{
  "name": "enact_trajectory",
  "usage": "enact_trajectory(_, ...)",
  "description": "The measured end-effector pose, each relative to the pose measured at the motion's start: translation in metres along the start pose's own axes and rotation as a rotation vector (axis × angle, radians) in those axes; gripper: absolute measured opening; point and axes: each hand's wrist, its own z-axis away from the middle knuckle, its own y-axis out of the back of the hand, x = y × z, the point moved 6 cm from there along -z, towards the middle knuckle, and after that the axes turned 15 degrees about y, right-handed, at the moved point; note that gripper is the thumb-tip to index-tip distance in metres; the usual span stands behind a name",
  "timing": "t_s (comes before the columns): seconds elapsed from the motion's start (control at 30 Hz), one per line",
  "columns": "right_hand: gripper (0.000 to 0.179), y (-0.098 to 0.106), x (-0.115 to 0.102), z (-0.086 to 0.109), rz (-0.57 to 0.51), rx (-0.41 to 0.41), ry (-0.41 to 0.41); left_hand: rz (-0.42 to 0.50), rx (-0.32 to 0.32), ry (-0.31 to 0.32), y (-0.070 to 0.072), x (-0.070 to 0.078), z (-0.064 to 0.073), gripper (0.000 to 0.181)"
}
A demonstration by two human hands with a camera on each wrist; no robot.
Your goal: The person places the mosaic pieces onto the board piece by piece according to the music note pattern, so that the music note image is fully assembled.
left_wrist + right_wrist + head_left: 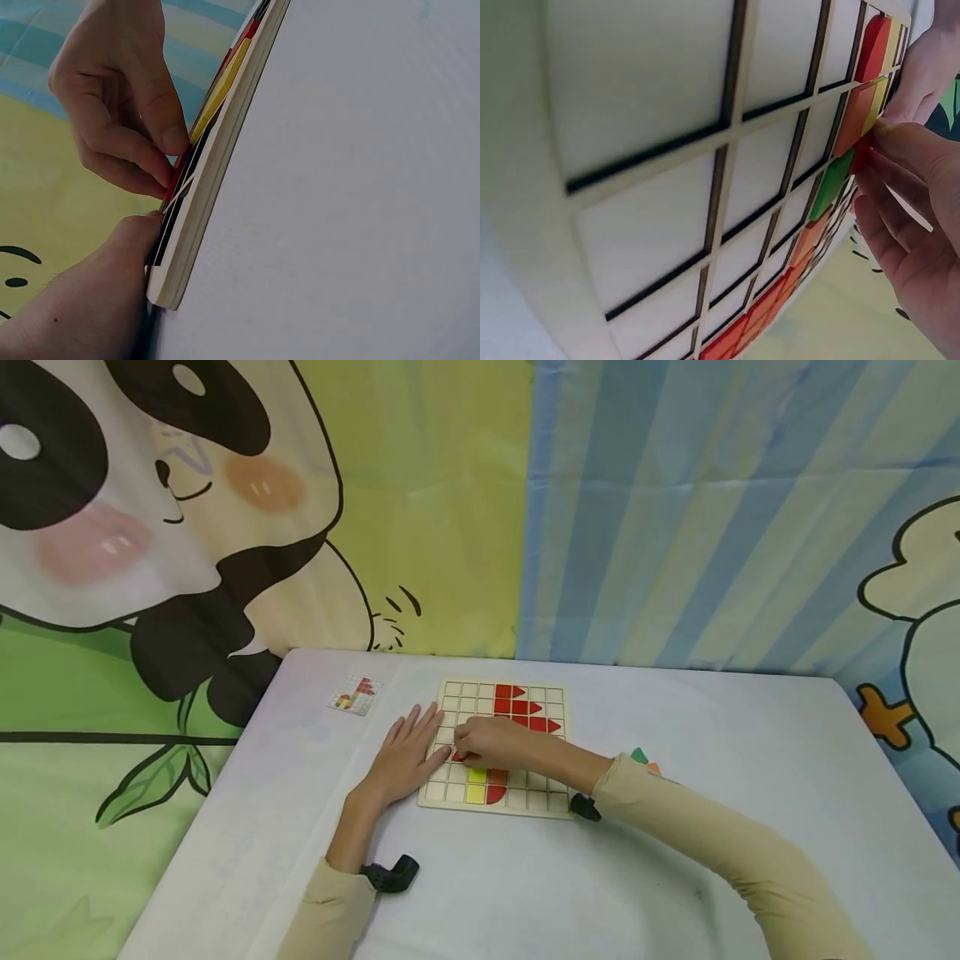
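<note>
A wooden grid board (450, 793) lies on the white table with coloured pieces set in its square cells. My right hand (495, 742) reaches across it, thumb and fingers pinching a small red piece (860, 155) low over the cells, beside a yellow piece (874, 101) and a green piece (831, 184). The fingertips partly hide the red piece. My left hand (406, 758) lies with fingers extended along the board's left edge, thumb touching the rim. Red pointed pieces (542, 724) fill cells in the upper rows. A red rounded piece (496, 794) sits near the bottom.
A small pattern card (356, 695) with a coloured grid lies left of the board. Right of it, partly behind the right forearm, are a loose green piece (639, 756) and an orange piece (655, 768). A printed cloth backdrop (450, 510) stands behind the table.
</note>
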Motion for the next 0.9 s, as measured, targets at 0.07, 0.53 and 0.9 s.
enact_trajectory(0.07, 0.009, 0.001, -0.001, 0.001, 0.008, -0.011, -0.001, 0.002, 0.001, 0.0, 0.0, 0.0, 0.0, 0.071)
enact_trajectory(0.53, 0.034, 0.014, -0.023, 0.058, -0.066, 0.105, -0.063, -0.001, 0.002, 0.008, 0.002, 0.0, 0.001, 0.072)
enact_trajectory(0.9, 0.036, 0.006, -0.056, 0.165, 0.001, 0.31, -0.08, 0.012, -0.003, 0.023, 0.001, 0.002, 0.002, 0.075)
